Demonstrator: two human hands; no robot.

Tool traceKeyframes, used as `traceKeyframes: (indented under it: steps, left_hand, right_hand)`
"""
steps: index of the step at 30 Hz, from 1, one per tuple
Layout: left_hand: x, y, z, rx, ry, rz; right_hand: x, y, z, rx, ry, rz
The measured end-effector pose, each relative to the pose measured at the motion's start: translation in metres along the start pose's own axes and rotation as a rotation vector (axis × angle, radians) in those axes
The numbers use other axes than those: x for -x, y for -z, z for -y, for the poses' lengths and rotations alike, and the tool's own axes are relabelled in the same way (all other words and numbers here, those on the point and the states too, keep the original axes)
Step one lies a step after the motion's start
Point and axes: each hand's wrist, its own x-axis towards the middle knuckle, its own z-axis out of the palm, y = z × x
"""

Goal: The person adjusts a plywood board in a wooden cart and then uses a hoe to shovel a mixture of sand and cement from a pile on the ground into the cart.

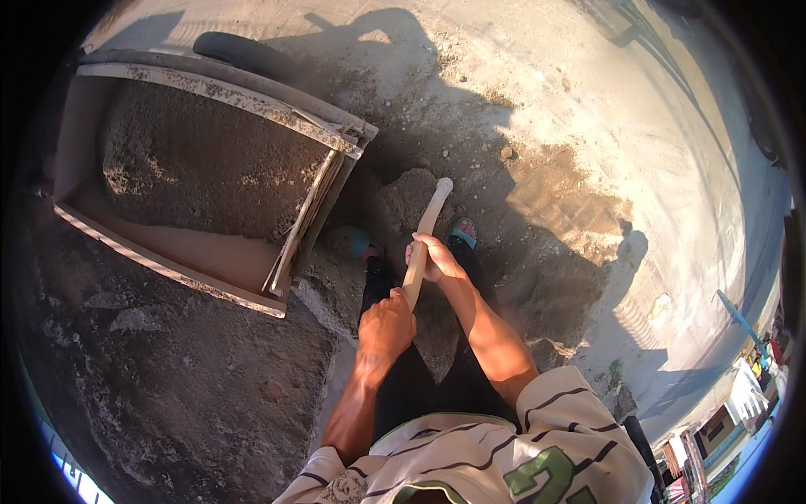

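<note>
Both of my hands grip the pale wooden handle of a hoe [426, 227], which slants away from my body. My left hand [387, 325] is wrapped round the near end. Farther up, my right hand [431, 257] is closed round the middle of the handle. The far end has a whitish rounded tip, and beside it a broad dirt-coloured blade [410, 191] rests at the ground; soil and shade make its edges hard to tell. My sandalled feet stand on either side of it.
To the left is a wooden box cart [172, 262] with dark loose soil [201, 160] inside and a black tyre [239, 52] along its far side. A mound of dark earth [201, 378] lies nearer me. Pale sandy ground [571, 101] stretches right, with a person's shadow across it.
</note>
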Motion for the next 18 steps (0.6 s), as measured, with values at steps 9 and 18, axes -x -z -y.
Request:
traceKeyframes:
  steps: [9,18]
  left_hand:
    - [0.122,0.171,-0.032,-0.074,-0.372,0.181]
    - [0.234,0.405,0.088,-0.301,-0.515,-0.165]
  right_hand:
    - [0.128,0.035,0.058,-0.451,0.591,0.018]
    - [0.243,-0.155,-0.022,-0.714,0.611,-0.190]
